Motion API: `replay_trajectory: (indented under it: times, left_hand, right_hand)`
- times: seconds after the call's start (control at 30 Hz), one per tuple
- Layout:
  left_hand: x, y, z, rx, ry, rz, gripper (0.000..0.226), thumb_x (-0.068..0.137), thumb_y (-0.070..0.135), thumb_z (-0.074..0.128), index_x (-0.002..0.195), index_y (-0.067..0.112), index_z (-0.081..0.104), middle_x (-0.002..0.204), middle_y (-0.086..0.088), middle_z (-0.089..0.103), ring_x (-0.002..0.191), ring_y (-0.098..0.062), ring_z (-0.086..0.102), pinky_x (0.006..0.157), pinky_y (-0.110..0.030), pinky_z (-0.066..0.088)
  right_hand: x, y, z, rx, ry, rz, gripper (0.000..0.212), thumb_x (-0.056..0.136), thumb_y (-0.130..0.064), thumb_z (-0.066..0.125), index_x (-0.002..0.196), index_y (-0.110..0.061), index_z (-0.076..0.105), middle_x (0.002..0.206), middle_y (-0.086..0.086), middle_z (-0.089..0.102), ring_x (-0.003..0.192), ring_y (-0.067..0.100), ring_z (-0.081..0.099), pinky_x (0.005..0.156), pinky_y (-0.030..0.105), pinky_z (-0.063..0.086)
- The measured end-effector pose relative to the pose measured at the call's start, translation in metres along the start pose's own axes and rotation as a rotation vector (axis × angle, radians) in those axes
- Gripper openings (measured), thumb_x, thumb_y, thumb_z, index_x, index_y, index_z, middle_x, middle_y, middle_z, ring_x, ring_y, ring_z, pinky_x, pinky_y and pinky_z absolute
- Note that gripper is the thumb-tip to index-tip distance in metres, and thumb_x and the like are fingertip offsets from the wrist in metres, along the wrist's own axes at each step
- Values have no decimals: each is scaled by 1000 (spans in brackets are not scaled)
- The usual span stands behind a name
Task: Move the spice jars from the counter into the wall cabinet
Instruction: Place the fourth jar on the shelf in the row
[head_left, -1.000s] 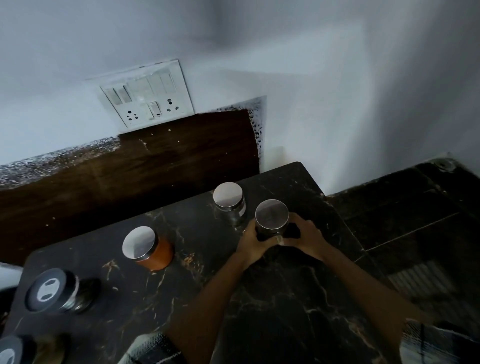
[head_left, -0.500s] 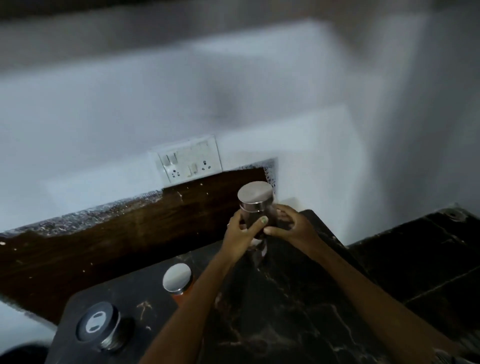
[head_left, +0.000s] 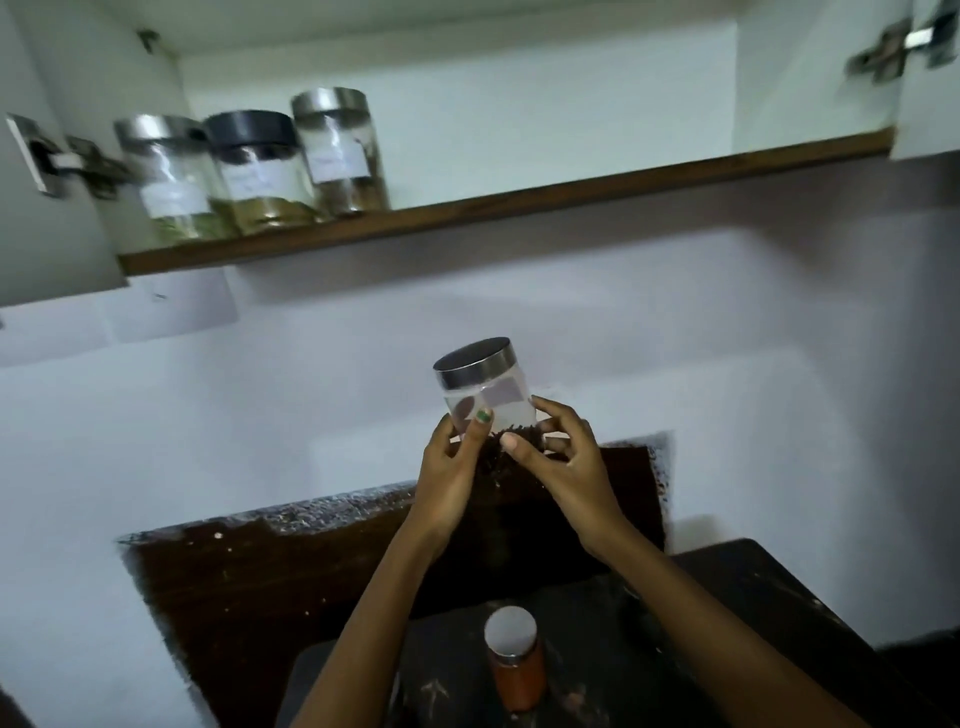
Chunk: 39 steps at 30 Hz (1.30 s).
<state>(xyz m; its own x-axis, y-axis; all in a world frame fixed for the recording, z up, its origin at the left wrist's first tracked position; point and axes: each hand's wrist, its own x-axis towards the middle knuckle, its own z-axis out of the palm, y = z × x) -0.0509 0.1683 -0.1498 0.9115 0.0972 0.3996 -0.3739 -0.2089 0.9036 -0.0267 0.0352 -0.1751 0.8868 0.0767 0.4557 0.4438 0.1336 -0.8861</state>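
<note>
Both hands hold a clear spice jar (head_left: 488, 395) with a steel lid and dark spice at its bottom, raised in front of the white wall. My left hand (head_left: 451, 478) grips its left side and my right hand (head_left: 563, 462) grips its right side. Above, the open wall cabinet's shelf (head_left: 519, 200) carries three jars at its left end: a steel-lidded jar (head_left: 171, 182), a black-lidded jar (head_left: 257, 171) and a taller steel-lidded jar (head_left: 340, 150). An orange spice jar (head_left: 515, 660) with a silver lid stands on the dark counter (head_left: 727, 623) below my arms.
The shelf's right part is bare white. Cabinet door hinges show at the far left (head_left: 62, 161) and the top right (head_left: 893, 47). A dark wooden backsplash (head_left: 260, 582) runs behind the counter.
Both hands lifted the jar from the counter up toward the cabinet. My view tilted upward, so the cabinet shelf and its jars came into sight.
</note>
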Motion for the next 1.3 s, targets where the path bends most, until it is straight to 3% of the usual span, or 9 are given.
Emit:
replay_trajectory:
  times: [0.17,0.27,0.43,0.57,0.67,0.73,0.9,1.03,1.3]
  left_hand:
    - [-15,14,-43,29,33,46,46,76,66,32,112,43,49,106,16,58,91,10,56,58,-3,45]
    - [-20,20,-54,-9,5,51,44,80,64,28,105,41,55,95,12,63,77,11,63,58,-3,46]
    - [-29,24,-54,-79,-32,-15,59,83,69,17,115,40,58,99,13,72,89,-2,69,63,-11,53]
    - [-31,31,-52,-85,-24,-19,49,87,67,25,119,39,50,121,7,58,114,-16,55,94,-34,47]
    - [-32,37,-50,-141,-59,-56,34,83,60,46,111,42,50,122,11,57,115,-10,56,93,-37,47]
    - [-31,40,-49,-213,-73,-88,39,78,57,52,112,40,53,119,13,60,113,-9,58,88,-36,50]
    - [-28,48,-52,-298,-82,-87,46,76,55,54,115,30,58,116,6,65,109,-16,62,82,-34,53]
    - [-25,49,-54,-354,-79,-100,61,80,53,50,131,19,52,130,-11,59,123,-29,53,99,-46,43]
    - [-24,44,-40,-253,-192,-36,50,92,26,54,139,32,37,127,1,61,109,-12,63,89,-30,49]
  right_hand:
    - [-20,-18,46,188,19,70,48,69,-52,65,114,-35,61,116,6,59,109,18,60,93,37,52]
    - [-27,-22,61,492,-52,235,51,67,-49,68,113,-25,63,118,7,64,111,23,60,94,42,50]
    - [-36,-28,74,798,-224,358,64,59,-47,79,115,-19,63,109,10,70,99,26,67,89,47,53]
    - [-37,-39,78,559,4,187,68,53,-50,80,112,-25,60,108,7,68,91,18,70,78,37,59]
    - [-40,-41,84,245,197,8,54,59,-47,80,106,-41,52,110,-4,61,94,10,66,74,22,56]
    - [-40,-39,86,71,252,-125,60,66,-33,82,114,-36,46,115,-7,49,101,4,56,75,18,55]
    - [-39,-38,74,96,68,-139,62,73,-40,75,124,-41,39,121,-9,47,108,4,53,76,15,53]
    - [-38,-42,62,301,-140,-8,56,71,-47,69,122,-43,46,113,-6,62,105,14,63,82,26,56]
    - [-36,-46,67,-33,196,-187,72,76,-29,75,136,-31,35,129,-7,45,116,10,49,91,26,50]
